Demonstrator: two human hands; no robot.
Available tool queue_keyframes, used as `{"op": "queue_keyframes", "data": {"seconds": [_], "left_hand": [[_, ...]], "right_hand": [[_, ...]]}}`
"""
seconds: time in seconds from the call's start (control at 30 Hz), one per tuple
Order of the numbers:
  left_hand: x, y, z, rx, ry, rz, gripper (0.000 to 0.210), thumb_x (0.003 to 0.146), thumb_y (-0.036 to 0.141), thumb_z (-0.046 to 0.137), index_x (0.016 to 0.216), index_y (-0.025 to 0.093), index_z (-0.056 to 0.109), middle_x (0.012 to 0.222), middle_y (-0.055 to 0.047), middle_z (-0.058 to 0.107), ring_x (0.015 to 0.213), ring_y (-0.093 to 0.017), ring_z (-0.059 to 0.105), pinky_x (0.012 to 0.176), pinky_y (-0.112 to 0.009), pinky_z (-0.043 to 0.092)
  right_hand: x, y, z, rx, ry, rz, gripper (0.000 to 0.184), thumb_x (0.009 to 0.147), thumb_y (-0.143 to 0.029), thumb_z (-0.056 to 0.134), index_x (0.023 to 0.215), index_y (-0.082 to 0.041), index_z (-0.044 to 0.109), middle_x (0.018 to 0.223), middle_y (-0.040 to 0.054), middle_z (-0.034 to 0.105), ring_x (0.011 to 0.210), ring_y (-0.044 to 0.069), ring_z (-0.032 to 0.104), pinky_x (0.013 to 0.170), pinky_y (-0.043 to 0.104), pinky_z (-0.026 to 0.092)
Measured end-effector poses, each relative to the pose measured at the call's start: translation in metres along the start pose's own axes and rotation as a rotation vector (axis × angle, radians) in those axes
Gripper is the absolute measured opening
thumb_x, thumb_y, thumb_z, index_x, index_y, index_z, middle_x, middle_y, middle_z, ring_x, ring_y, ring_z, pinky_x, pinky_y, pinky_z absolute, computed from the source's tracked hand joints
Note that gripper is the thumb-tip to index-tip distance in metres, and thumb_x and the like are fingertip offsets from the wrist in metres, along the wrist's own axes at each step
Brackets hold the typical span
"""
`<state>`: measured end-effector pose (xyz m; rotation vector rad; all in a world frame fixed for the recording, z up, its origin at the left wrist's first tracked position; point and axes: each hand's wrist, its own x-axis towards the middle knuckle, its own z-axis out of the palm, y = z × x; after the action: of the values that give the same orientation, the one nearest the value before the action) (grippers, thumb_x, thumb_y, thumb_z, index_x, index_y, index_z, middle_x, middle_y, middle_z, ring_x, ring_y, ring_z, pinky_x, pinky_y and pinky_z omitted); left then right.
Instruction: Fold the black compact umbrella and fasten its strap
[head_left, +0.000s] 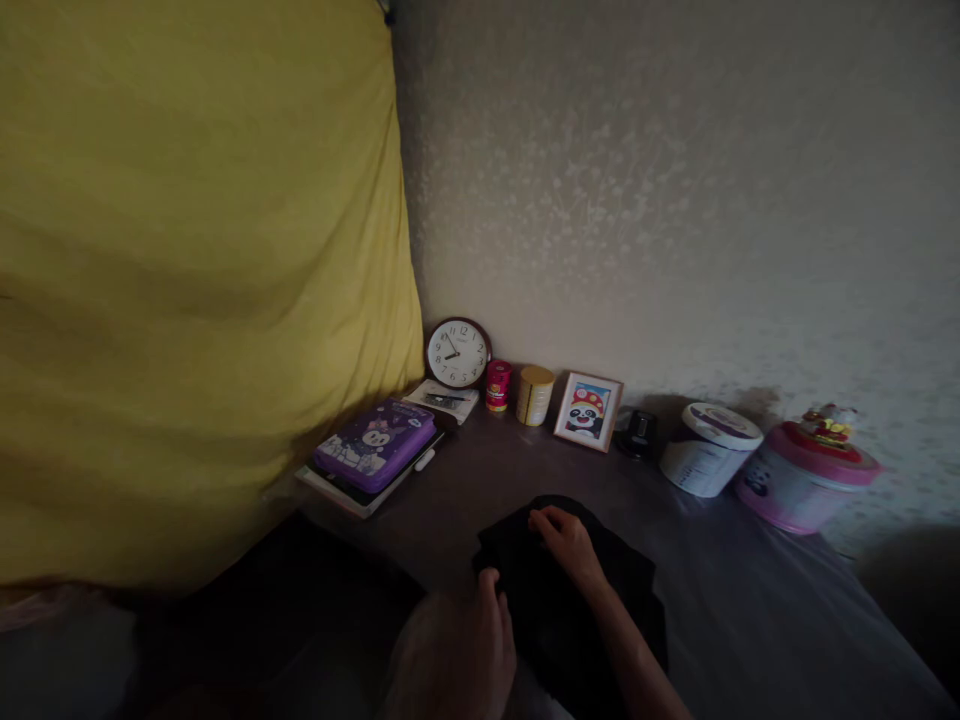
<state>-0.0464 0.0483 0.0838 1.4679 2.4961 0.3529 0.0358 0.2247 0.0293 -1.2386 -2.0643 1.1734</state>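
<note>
A black piece of folded cloth (551,610), perhaps a garment, lies on the dark tabletop in front of me. My right hand (566,540) reaches over its upper part, fingers curled and pinched together on the fabric. At the cloth's left edge is my left hand (495,625), its thumb and fingers closed on the border. Dim light hides the folds and the exact grip of the fingertips.
Along the wall stand a round clock (458,353), a red can (498,387), a yellow-lidded tin (535,396), a framed panda picture (589,411), a small black object (639,434), a white tub (709,452) and a pink-lidded tub (799,480). A purple case (375,445) lies at left, near a yellow curtain (202,250).
</note>
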Motion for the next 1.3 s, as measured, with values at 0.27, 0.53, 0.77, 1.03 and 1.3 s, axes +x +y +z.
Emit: {"op": "queue_keyframes", "data": {"seconds": [0.27, 0.53, 0.77, 1.03, 1.3], "left_hand": [[-0.003, -0.006, 0.015, -0.042, 0.016, 0.108, 0.051, 0.093, 0.036, 0.029, 0.143, 0.033, 0.022, 0.116, -0.007, 0.063, 0.098, -0.026, 0.061, 0.08, -0.037, 0.048], [-0.004, 0.001, -0.001, 0.012, -0.131, 0.168, 0.047, 0.091, 0.037, 0.035, 0.137, 0.029, 0.04, 0.104, -0.012, 0.067, 0.083, -0.024, 0.065, 0.066, -0.031, 0.047], [0.0, 0.004, 0.017, -0.081, -0.199, 0.096, 0.049, 0.093, 0.028, 0.034, 0.141, 0.019, 0.032, 0.098, -0.011, 0.07, 0.083, -0.021, 0.066, 0.066, -0.028, 0.047], [0.0, 0.003, 0.027, -0.16, -0.208, 0.097, 0.049, 0.093, 0.031, 0.034, 0.141, 0.02, 0.032, 0.104, -0.011, 0.069, 0.09, -0.021, 0.066, 0.071, -0.028, 0.049], [0.007, 0.001, 0.059, -0.23, -0.259, 0.012, 0.049, 0.095, 0.03, 0.029, 0.142, 0.017, 0.027, 0.108, -0.014, 0.066, 0.097, -0.029, 0.064, 0.08, -0.041, 0.049]], "right_hand": [[-0.009, -0.007, -0.003, -0.235, -0.003, -0.089, 0.032, 0.084, -0.037, 0.04, 0.084, -0.016, 0.066, 0.088, 0.0022, 0.065, 0.083, 0.013, 0.06, 0.077, 0.024, 0.04], [-0.019, -0.005, 0.002, -0.414, -0.074, -0.272, 0.029, 0.088, -0.028, 0.039, 0.09, -0.016, 0.065, 0.094, 0.0031, 0.065, 0.087, 0.012, 0.059, 0.08, 0.023, 0.041], [-0.024, 0.008, 0.0, -0.546, -0.234, -0.532, 0.027, 0.091, -0.028, 0.04, 0.092, -0.02, 0.066, 0.098, 0.0015, 0.065, 0.099, 0.013, 0.057, 0.102, 0.032, 0.031], [0.014, 0.016, -0.021, -0.672, -0.183, -0.463, 0.035, 0.092, -0.029, 0.035, 0.087, -0.018, 0.068, 0.091, 0.0037, 0.066, 0.09, 0.012, 0.059, 0.097, 0.029, 0.034], [0.041, 0.023, -0.039, -0.791, -0.066, -0.306, 0.036, 0.09, -0.028, 0.035, 0.089, -0.016, 0.069, 0.091, 0.0093, 0.066, 0.089, 0.017, 0.06, 0.086, 0.029, 0.04]]}}
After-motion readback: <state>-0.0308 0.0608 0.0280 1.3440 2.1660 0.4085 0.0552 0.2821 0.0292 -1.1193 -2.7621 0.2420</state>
